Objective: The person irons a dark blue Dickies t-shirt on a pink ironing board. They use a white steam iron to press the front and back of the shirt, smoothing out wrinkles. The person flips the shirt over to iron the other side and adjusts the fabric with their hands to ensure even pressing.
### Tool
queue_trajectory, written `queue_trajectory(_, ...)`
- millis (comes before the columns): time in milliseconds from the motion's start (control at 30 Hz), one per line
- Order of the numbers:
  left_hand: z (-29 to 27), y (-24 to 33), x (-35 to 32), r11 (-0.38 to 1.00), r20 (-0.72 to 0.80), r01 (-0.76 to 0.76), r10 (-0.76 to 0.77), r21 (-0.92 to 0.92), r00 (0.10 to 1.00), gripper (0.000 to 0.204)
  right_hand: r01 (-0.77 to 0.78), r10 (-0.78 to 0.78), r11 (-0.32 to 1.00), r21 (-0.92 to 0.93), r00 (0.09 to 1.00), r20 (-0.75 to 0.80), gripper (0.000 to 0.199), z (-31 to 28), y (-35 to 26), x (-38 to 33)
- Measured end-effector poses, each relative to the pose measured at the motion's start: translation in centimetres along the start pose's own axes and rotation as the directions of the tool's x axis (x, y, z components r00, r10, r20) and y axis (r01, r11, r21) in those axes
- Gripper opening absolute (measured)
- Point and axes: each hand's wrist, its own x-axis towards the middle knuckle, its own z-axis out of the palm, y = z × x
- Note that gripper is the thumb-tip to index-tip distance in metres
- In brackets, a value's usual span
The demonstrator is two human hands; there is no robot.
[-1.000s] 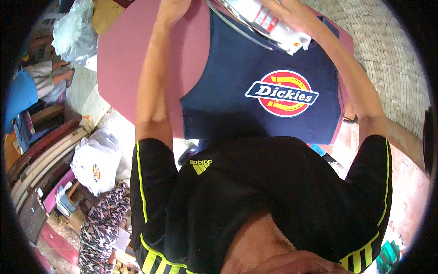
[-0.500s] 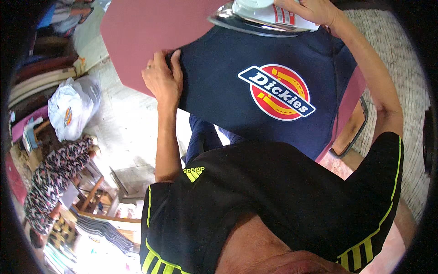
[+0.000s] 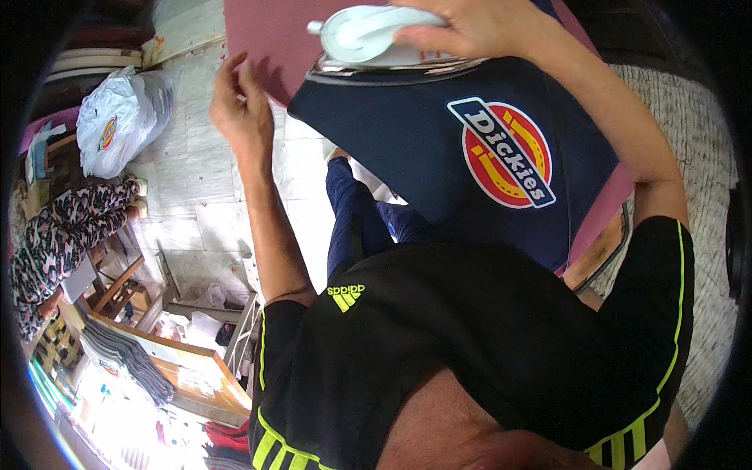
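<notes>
One white iron (image 3: 376, 39) rests at twelve o'clock on one navy shirt (image 3: 439, 164), the right hand (image 3: 470, 27) clasped over its top. The left hand (image 3: 239, 110), at ten o'clock, lies with fingers together at the maroon board (image 3: 266, 35) edge, just beside the shirt's corner. Open tiled floor (image 3: 196, 196) lies leftward; one white bag (image 3: 117, 117) sits at nine.
</notes>
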Motion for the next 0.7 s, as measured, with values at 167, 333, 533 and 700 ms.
queue_trajectory(167,-1.0,2.2,-0.1,0.965,-0.170,-0.098,0.057,-0.244,0.984,0.026,-0.035,0.035,0.999,0.040,0.999,-0.011,0.037,1.0,-1.6,2.1)
queue_trajectory(333,1.2,7.9,-2.2,0.901,0.115,-0.050,0.110,-0.430,0.987,0.030,-0.323,0.327,0.945,0.053,0.928,-0.177,0.051,-1.9,1.7,-1.7)
queue_trajectory(533,12.3,18.2,-6.9,0.722,0.474,-0.362,0.673,-0.590,0.569,0.035,-0.685,0.634,0.715,0.142,0.550,-0.543,0.038,-12.1,-1.9,-11.7)
queue_trajectory(700,17.8,25.5,-16.4,0.504,0.525,-0.383,0.849,-0.774,0.057,0.072,-0.784,0.872,0.362,0.504,0.093,-0.481,0.035,-15.4,-7.8,-18.6)
